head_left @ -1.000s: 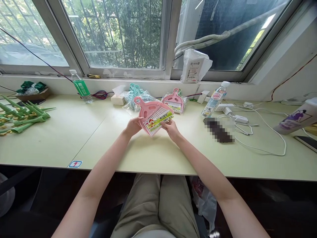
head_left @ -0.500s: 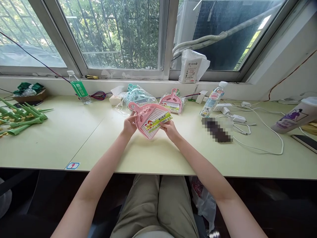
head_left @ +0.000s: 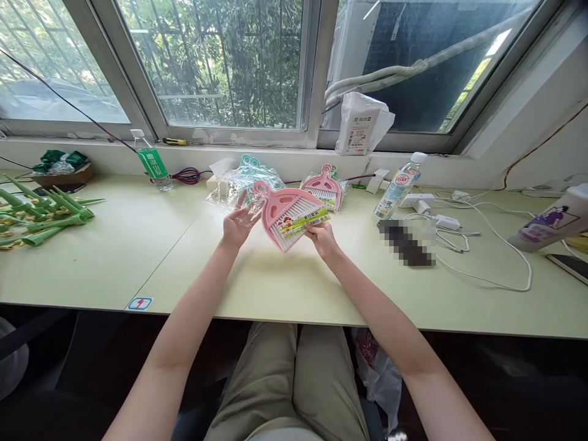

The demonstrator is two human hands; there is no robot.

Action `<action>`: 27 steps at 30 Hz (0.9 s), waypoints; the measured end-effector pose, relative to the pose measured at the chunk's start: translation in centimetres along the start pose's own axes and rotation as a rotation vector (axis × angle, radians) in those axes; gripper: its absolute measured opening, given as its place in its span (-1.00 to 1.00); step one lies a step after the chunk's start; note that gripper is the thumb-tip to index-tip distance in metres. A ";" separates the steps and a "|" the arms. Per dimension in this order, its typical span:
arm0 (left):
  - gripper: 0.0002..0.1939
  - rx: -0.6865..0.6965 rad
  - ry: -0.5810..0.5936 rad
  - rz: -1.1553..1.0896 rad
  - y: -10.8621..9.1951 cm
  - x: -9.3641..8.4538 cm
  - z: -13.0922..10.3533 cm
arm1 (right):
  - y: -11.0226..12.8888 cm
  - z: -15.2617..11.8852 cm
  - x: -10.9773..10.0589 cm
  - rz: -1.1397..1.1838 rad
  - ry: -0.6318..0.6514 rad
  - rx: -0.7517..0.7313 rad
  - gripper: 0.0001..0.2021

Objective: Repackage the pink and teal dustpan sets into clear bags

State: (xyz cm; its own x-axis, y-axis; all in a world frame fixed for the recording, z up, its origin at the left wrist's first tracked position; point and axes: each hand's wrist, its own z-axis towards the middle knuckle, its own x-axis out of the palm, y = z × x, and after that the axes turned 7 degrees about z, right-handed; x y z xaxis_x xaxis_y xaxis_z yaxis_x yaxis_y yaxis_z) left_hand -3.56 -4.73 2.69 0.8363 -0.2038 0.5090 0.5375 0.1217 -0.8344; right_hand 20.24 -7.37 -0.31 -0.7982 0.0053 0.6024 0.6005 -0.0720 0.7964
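Observation:
A pink mini dustpan and brush set [head_left: 290, 211], with a green-and-yellow label across its white bristles, is held above the table, tilted with its handle to the upper left. My right hand [head_left: 324, 239] pinches its lower right corner at the label. My left hand [head_left: 237, 228] is off the set, to the left of its handle, palm up with fingers apart beside some clear film. Behind it lie teal sets in clear plastic bags [head_left: 250, 174], partly hidden. Another bagged pink set [head_left: 323, 184] rests at the back, with a bit of green showing behind it.
A green-labelled bottle [head_left: 154, 162] stands at the back left, near green plastic stems [head_left: 50, 214]. On the right are a clear drink bottle [head_left: 397, 187], white chargers and cables [head_left: 448, 222], and a tilted cup [head_left: 551, 217]. A wrapped packet [head_left: 361, 125] sits on the sill.
My left hand has let go of the handle side of the dustpan set and opened beside it. The set has shifted slightly right and up in my right hand.

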 end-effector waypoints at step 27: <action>-0.65 -0.381 0.205 0.244 3.2 1.7 -0.8 | -1.0 0.1 0.0 0.009 0.019 0.015 -0.52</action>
State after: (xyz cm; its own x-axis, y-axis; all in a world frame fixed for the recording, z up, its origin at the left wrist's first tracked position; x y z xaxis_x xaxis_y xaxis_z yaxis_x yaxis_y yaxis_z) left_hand -0.53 -5.42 0.73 0.8739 -0.4050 0.2687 0.2186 -0.1662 -0.9616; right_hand 19.65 -7.18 -1.10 -0.7935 -0.0144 0.6084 0.6082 -0.0566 0.7918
